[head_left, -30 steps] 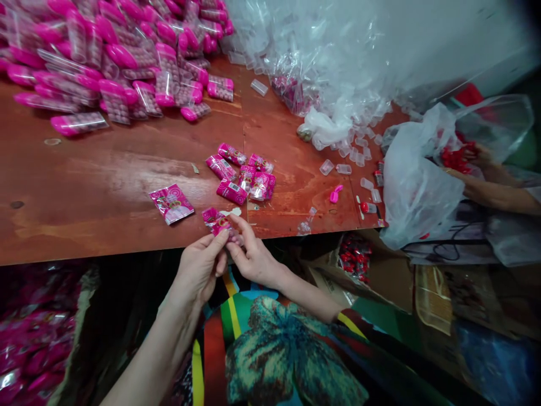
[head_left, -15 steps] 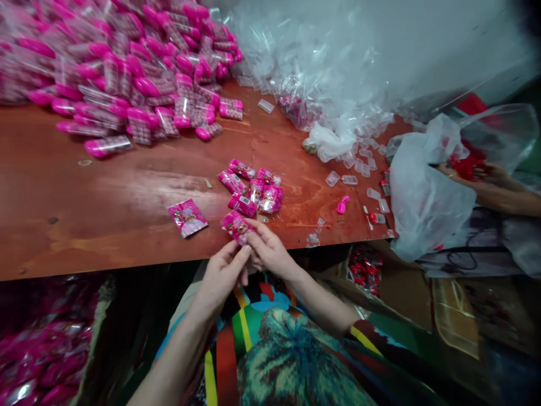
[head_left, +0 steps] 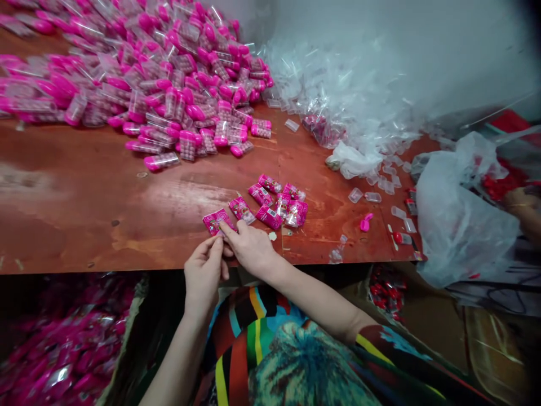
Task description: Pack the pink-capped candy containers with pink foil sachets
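A flat pink printed packet (head_left: 214, 219) is at the near side of the wooden table. My left hand (head_left: 205, 268) pinches its lower edge with thumb and fingers. My right hand (head_left: 253, 248) grips the same packet from the right, its fingertips over the lower right corner; the fingers hide part of it. Just beyond my right hand lies another pink packet (head_left: 242, 210), puffier and apart from my fingers. To its right is a small cluster of similar folded pink packets (head_left: 269, 216).
Pink-capped clear tubes of beads (head_left: 163, 162) are heaped at the back left, clear plastic cases (head_left: 355, 195) at the back right. A pink cap piece (head_left: 366, 222) lies on the table (head_left: 84, 225). A co-worker's hand (head_left: 524, 203) is behind a white plastic bag (head_left: 460, 225). Below left, pink packets (head_left: 63, 361) fill a box.
The packet I held before now lies on the table by the cluster. Both hands have moved left and taken hold of the flat packet. The view has shifted left.
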A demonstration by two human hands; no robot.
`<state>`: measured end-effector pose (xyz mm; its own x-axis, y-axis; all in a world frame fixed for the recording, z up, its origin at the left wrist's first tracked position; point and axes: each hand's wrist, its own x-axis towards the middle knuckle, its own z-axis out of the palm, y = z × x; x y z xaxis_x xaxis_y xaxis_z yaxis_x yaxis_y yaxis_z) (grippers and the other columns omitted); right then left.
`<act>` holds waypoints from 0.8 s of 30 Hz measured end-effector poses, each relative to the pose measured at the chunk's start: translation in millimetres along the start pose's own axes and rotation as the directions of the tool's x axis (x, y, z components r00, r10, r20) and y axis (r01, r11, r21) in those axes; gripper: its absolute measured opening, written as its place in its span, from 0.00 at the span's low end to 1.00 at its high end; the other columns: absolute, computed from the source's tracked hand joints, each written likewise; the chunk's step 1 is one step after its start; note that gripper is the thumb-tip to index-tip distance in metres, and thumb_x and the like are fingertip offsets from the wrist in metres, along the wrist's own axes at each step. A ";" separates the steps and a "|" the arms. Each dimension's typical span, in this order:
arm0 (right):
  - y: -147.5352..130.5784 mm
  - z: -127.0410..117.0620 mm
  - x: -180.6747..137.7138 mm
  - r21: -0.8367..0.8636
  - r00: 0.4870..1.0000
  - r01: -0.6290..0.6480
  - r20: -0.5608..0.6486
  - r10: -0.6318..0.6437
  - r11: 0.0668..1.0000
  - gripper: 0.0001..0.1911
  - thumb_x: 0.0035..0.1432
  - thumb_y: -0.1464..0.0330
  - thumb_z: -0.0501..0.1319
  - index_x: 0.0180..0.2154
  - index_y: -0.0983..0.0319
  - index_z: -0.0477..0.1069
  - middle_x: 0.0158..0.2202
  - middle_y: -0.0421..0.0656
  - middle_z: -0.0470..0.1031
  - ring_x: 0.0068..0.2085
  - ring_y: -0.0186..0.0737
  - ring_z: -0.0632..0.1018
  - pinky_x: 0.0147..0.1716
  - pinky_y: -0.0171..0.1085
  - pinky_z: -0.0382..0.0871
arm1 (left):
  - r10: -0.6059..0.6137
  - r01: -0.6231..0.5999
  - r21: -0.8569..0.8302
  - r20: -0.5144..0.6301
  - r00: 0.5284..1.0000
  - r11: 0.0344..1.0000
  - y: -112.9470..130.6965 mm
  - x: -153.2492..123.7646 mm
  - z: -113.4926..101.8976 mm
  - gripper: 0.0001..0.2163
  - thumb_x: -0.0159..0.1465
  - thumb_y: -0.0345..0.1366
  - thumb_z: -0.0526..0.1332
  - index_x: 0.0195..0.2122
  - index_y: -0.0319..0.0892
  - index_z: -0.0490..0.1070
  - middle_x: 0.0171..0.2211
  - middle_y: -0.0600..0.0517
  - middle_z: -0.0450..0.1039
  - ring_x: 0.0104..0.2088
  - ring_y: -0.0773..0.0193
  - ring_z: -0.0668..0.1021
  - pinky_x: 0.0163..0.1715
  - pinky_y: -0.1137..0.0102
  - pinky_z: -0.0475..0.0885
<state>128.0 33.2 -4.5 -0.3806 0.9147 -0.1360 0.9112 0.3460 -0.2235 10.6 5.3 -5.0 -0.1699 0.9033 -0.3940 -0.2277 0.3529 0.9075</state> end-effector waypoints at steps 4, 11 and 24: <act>11.3 18.3 -5.1 0.062 0.990 0.070 -0.126 -0.062 0.996 0.22 0.73 0.66 0.48 0.63 0.61 0.67 0.39 0.51 0.74 0.38 0.42 0.76 0.35 0.38 0.69 | -0.059 0.059 -0.017 -0.011 0.998 0.998 1.0 -0.1 -1.5 0.17 0.58 0.48 0.68 0.34 0.38 0.74 0.24 0.55 0.73 0.12 0.75 0.65 0.10 0.77 0.54; 16.7 16.7 -18.0 0.208 0.960 0.141 -0.267 -0.082 0.968 0.22 0.73 0.61 0.49 0.57 0.59 0.76 0.31 0.46 0.71 0.33 0.39 0.72 0.36 0.39 0.66 | -0.063 0.062 -0.032 -0.042 0.997 0.998 12.0 -2.2 -2.3 0.17 0.59 0.49 0.67 0.25 0.40 0.69 0.20 0.57 0.68 0.12 0.74 0.64 0.11 0.76 0.52; 10.0 -10.0 19.6 0.989 0.982 -0.144 0.142 0.121 0.009 0.24 0.59 0.59 0.67 0.53 0.60 0.65 0.35 0.38 0.70 0.31 0.32 0.72 0.26 0.29 0.65 | -0.027 0.024 -0.091 -0.029 0.999 0.996 31.7 15.9 -2.4 0.11 0.48 0.39 0.74 0.24 0.40 0.76 0.16 0.59 0.63 0.17 0.75 0.59 0.16 0.75 0.50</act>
<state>131.2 56.7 0.2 -0.2860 0.9107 -0.2980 -0.0929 -0.3359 -0.9373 -1.6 30.4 17.2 -0.1913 0.8860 -0.4224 -0.3181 0.3512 0.8806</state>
